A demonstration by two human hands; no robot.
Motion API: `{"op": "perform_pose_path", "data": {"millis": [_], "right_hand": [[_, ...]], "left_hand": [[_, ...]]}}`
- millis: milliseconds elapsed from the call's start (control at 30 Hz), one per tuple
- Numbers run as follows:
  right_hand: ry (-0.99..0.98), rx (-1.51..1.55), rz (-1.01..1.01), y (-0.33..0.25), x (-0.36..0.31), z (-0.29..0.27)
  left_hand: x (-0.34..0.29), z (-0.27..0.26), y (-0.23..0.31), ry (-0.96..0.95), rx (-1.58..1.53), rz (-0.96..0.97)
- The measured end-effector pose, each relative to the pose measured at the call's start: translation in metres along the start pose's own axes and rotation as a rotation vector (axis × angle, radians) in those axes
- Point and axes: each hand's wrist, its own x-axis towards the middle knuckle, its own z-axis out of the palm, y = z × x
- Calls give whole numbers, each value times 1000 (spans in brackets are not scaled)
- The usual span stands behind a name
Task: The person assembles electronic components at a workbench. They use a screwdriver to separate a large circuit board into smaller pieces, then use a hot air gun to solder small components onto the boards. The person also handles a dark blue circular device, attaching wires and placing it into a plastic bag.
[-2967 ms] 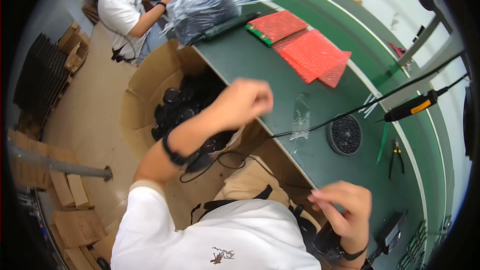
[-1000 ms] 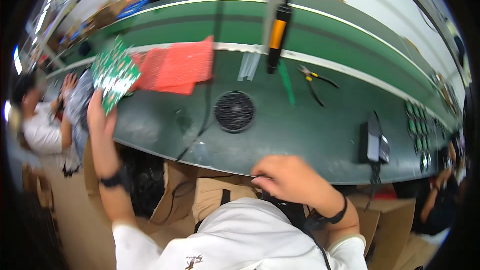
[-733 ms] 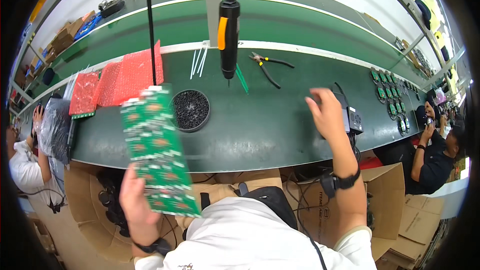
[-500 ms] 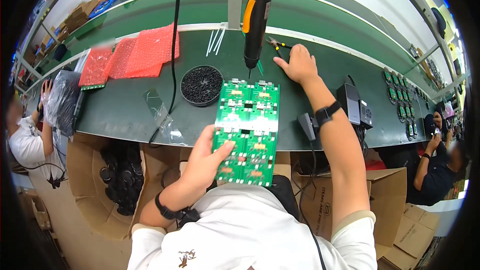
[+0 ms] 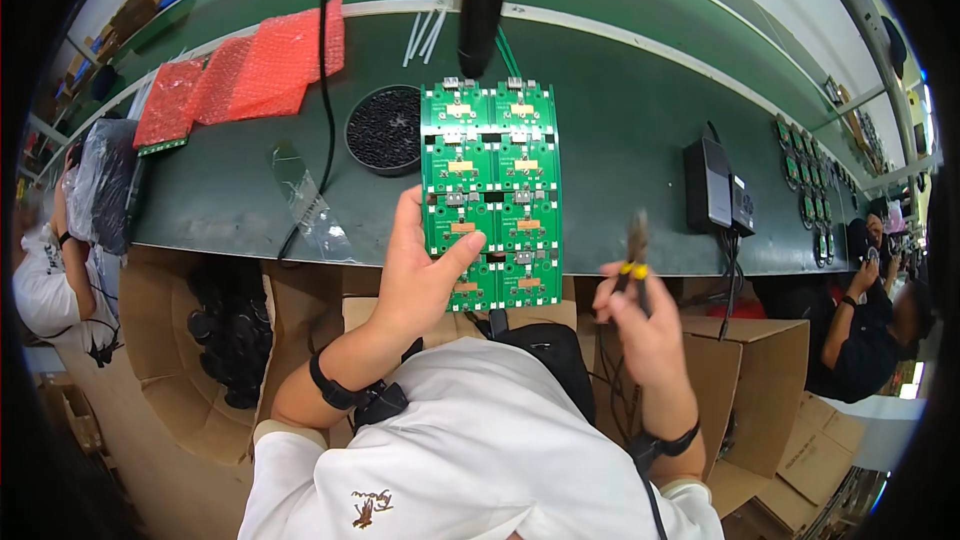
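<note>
A green circuit board panel (image 5: 492, 180), divided into several identical small boards, is held upright in front of me. My left hand (image 5: 412, 265) grips its lower left edge, the thumb lying across the face. To the right of the panel, my right hand (image 5: 645, 330) is closed around pliers (image 5: 637, 250) with black and yellow handles. Their metal jaws point up and away from me, slightly blurred, apart from the panel. Just beyond the panel's top edge hangs a black and orange electric screwdriver (image 5: 485, 15); the panel or blur hides its tip.
A round dish (image 5: 385, 130) of small black pieces stands left of the panel, by a hanging black cable (image 5: 327, 90). Red bubble wrap (image 5: 270, 70) lies farther left. A black power unit (image 5: 708, 185) and rows of small boards (image 5: 805, 180) are right. Cardboard boxes (image 5: 760, 390) stand below.
My right hand has picked the pliers up from the far side of the bench and drawn them back toward me. The panel appears higher in the picture, as does the bench.
</note>
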Motion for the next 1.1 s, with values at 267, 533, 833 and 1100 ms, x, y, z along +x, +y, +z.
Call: {"op": "perform_pose_path", "data": {"millis": [267, 533, 833, 1100], "right_hand": [[-85, -57, 171, 32, -23, 18], [-74, -151, 192, 27, -23, 22], [-321, 361, 344, 40, -23, 19], [-529, 789, 446, 46, -18, 21]], "left_hand": [[2, 15, -2, 11, 10, 96], [0, 19, -2, 15, -1, 161], [2, 4, -7, -11, -28, 25], [-2, 2, -11, 18, -181, -70]]}}
